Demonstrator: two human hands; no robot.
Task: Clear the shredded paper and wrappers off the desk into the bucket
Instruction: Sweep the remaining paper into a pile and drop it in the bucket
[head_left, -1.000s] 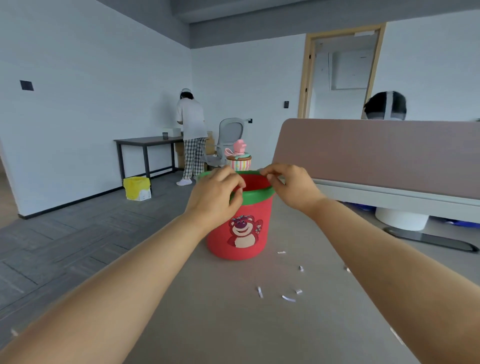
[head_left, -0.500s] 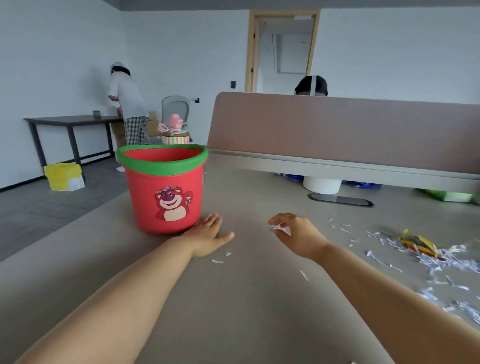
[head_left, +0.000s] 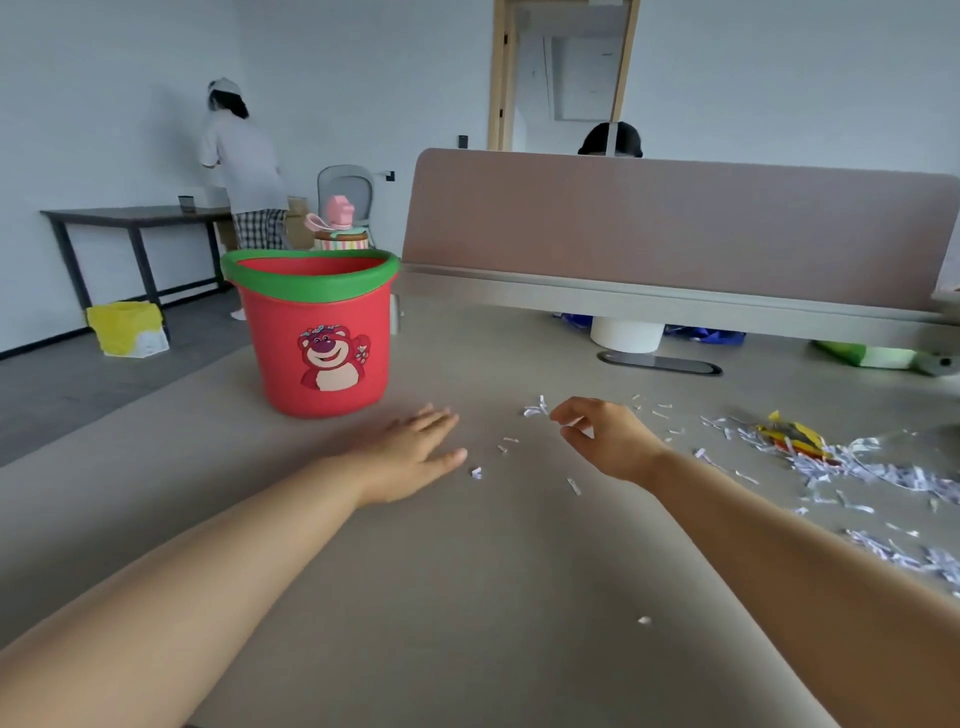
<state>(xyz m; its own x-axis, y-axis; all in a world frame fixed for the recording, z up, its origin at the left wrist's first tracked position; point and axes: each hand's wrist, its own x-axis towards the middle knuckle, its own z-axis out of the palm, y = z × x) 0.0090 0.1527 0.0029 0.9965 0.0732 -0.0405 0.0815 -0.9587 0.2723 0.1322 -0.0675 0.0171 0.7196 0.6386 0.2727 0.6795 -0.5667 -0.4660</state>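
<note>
The red bucket (head_left: 317, 338) with a green rim and a bear picture stands upright on the grey desk (head_left: 467, 597), left of centre. My left hand (head_left: 410, 457) lies flat on the desk just in front of the bucket, fingers straight. My right hand (head_left: 608, 441) hovers to its right with fingers loosely curled, the index tip beside a small clump of shredded paper (head_left: 535, 408). A few scraps (head_left: 475, 472) lie between my hands. A big pile of shredded paper (head_left: 872, 473) with a yellow wrapper (head_left: 792, 436) lies at the right.
A brown partition (head_left: 675, 223) runs along the desk's far side, with a white round base (head_left: 626, 332) and a green object (head_left: 872, 356) under it. Behind the bucket stands a pink toy (head_left: 340, 223). One person stands at a far table and another sits behind the partition.
Both hands left the bucket's rim and came down to the desk. The left now lies flat in front of the bucket, the right near the scraps. The view turned right.
</note>
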